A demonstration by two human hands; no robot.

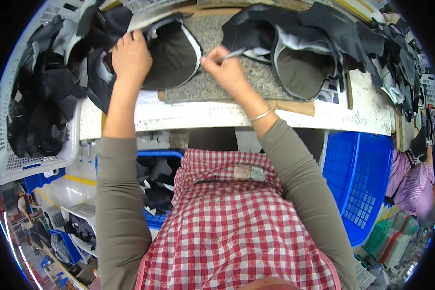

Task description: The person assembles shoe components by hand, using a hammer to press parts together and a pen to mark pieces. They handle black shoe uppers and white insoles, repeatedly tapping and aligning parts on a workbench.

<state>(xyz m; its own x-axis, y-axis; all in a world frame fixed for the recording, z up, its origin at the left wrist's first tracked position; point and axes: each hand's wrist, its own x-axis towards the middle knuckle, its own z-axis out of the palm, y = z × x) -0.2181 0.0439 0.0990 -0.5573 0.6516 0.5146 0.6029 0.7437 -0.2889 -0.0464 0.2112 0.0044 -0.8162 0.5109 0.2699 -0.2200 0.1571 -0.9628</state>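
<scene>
Where baskets crowd, pen (231,55) over leather (171,55).
</scene>
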